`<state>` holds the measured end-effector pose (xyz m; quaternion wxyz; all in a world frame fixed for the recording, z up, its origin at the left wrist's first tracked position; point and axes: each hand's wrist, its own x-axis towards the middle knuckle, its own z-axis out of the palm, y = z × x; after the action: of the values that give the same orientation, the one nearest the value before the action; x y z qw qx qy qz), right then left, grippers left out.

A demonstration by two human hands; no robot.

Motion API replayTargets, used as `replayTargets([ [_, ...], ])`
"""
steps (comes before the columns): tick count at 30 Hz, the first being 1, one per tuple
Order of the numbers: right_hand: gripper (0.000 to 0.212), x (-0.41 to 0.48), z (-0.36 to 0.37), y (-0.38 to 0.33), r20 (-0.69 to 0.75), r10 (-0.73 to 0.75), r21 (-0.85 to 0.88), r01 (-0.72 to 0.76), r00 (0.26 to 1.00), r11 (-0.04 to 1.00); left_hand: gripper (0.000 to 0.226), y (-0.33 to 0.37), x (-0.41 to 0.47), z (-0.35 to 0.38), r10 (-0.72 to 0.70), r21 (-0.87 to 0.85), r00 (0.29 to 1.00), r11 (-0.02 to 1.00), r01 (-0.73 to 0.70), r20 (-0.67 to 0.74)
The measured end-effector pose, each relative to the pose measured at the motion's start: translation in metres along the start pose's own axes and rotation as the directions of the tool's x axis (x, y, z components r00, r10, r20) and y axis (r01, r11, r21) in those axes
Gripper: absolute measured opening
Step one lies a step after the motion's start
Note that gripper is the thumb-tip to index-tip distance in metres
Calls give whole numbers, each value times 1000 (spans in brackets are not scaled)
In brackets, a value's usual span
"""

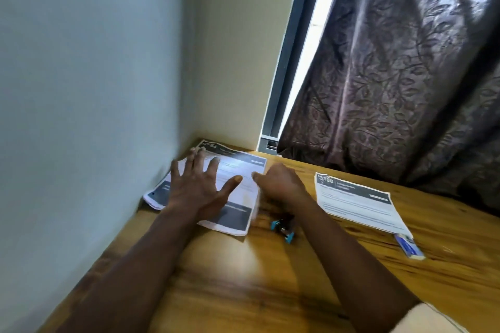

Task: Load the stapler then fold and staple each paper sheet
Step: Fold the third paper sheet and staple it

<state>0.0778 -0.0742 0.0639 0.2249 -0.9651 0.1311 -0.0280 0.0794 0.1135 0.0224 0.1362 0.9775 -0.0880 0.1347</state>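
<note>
A pile of printed paper sheets (238, 178) lies on the wooden table (243, 278) near the wall corner. My left hand (197, 186) lies flat on the pile with fingers spread. My right hand (278, 184) is at the pile's right edge, thumb against the paper and fingers curled; the grip is blurred. A small blue and black stapler (282, 227) lies on the table under my right wrist. A second printed sheet (357, 203) lies to the right. A small box of staples (410, 247) sits at that sheet's near corner.
A pale wall (81, 89) bounds the table on the left. A dark patterned curtain (392, 76) hangs behind the table at the right, beside a window frame (281, 89). Bare wood lies between me and the papers.
</note>
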Motion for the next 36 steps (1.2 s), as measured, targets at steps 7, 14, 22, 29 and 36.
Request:
replayTargets([
  [7, 71, 25, 12, -27, 63, 252, 321, -259, 966, 911, 97, -8, 4, 3, -88, 25, 995, 996, 87, 51],
  [14, 22, 21, 3, -16, 97, 307, 663, -292, 947, 690, 94, -7, 3, 3, -120, 23, 992, 993, 119, 41],
  [22, 11, -3, -31, -6, -39, 141, 858, -39, 989, 511, 95, -8, 3, 9, -106, 6, 994, 994, 106, 31],
  [29, 15, -51, -91, 10, -192, -113, 921, 218, 975, 323, 100, 1, -2, -3, 42, -352, 895, 910, -218, -443],
  [36, 21, -118, -126, 52, -340, -250, 762, 422, 906, 492, 91, 30, -19, -31, 241, -222, 618, 787, -576, -749],
])
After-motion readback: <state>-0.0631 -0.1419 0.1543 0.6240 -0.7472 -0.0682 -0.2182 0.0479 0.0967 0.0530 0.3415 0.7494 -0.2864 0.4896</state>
